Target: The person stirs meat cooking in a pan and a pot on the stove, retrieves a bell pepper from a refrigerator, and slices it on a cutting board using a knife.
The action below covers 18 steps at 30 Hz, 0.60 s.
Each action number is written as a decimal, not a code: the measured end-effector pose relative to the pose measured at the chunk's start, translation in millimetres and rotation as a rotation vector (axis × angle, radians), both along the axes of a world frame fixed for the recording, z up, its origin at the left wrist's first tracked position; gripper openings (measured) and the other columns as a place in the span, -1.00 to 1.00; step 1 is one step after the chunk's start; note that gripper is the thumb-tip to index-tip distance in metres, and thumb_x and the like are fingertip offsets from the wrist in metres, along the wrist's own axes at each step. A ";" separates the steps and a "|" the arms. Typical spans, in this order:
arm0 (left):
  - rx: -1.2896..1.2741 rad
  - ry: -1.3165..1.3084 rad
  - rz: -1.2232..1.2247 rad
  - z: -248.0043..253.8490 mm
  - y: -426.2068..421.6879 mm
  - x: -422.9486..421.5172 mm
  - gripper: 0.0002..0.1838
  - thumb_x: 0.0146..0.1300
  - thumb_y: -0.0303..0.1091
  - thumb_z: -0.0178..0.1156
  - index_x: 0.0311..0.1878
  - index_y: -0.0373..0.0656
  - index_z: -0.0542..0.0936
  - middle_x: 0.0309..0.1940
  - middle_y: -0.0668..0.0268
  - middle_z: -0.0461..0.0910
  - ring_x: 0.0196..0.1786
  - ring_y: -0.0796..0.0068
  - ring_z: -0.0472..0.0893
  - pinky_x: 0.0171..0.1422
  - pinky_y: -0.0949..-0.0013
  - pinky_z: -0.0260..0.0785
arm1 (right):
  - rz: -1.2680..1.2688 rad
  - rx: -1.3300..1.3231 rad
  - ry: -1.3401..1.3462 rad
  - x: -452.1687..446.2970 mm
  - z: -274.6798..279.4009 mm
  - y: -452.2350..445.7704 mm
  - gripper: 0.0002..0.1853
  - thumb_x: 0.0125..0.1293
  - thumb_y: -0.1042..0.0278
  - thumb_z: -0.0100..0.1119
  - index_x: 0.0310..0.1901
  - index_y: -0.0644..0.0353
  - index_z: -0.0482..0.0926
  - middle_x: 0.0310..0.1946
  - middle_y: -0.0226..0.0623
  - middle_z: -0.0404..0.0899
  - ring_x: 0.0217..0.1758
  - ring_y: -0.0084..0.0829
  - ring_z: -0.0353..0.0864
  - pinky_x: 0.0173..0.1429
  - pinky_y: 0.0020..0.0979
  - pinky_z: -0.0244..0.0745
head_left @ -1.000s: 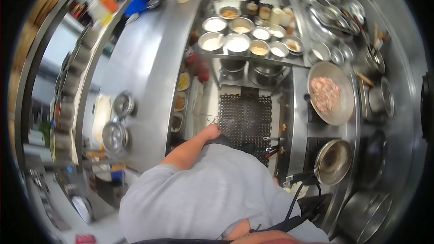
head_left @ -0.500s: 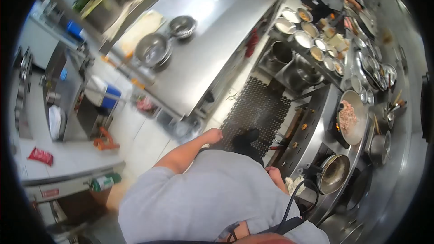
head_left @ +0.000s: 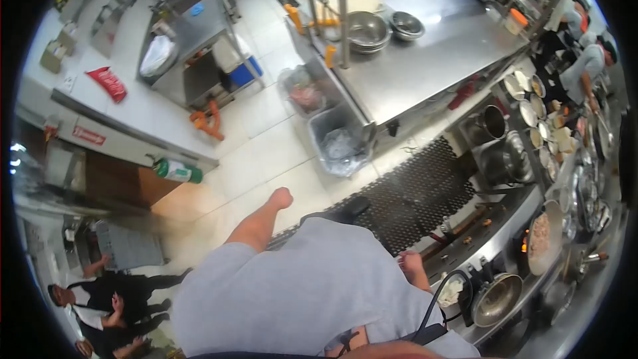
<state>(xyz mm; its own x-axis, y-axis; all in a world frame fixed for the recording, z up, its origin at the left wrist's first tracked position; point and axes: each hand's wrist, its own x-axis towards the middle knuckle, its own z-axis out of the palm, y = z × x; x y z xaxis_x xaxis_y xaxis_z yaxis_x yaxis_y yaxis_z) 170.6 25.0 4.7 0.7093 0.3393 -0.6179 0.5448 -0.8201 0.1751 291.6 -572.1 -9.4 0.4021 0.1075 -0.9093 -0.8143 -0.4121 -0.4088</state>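
My left hand [head_left: 282, 198] hangs in the air over the pale floor tiles, curled into a fist with nothing visible in it. At the front of the stove, my right hand [head_left: 411, 262] is low beside my body, its fingers curled in and no object showing. Closest to it are a crumpled white cloth [head_left: 452, 290] and a frying pan [head_left: 497, 300] on the stove. Farther along, a wok [head_left: 545, 238] of chopped pinkish-brown food sits over a lit flame.
A perforated black mat [head_left: 412, 189] covers the floor ahead. Beyond it stand a steel table [head_left: 412, 73] with stacked metal bowls [head_left: 368, 31] and a lined bin [head_left: 340, 143]. A fire extinguisher [head_left: 178, 171] is at left. Other people [head_left: 588, 66] are at far right and lower left.
My view has swung left, so the stove and table appear farther right and people at lower left have come into sight. Both hands stay curled; the left is farther out from the mat.
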 end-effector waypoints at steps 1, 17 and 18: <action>0.004 -0.019 -0.045 5.0 -2.3 -18.9 -0.67 0.16 -0.32 0.04 -0.25 -0.37 0.70 -0.10 -0.19 0.66 0.00 -0.15 0.66 0.14 -0.01 0.51 | -0.009 0.000 -0.018 -3.1 -2.5 2.2 -0.71 0.30 0.54 -0.14 -0.07 0.23 0.59 -0.42 -0.15 0.64 -0.52 -0.32 0.61 -0.55 -0.29 0.46; -0.186 0.187 0.108 31.3 -23.3 -168.9 -0.73 0.09 -0.24 0.22 -0.40 -0.27 0.75 -0.28 -0.09 0.71 -0.16 -0.01 0.72 -0.04 0.09 0.57 | 0.976 -0.222 -0.625 -70.8 20.1 59.2 -0.78 0.25 0.34 0.19 -0.15 0.13 0.77 -0.23 -0.27 0.75 -0.01 -0.32 0.73 -0.12 -0.28 0.70; -0.150 0.162 0.091 20.6 -21.6 -178.4 -0.72 0.09 -0.21 0.23 -0.37 -0.25 0.75 -0.28 -0.07 0.72 -0.14 0.00 0.72 -0.04 0.10 0.57 | 0.868 -0.237 -0.471 -64.0 39.1 68.5 -0.76 0.26 0.36 0.18 -0.11 0.10 0.77 -0.25 -0.27 0.75 -0.02 -0.35 0.73 -0.17 -0.26 0.70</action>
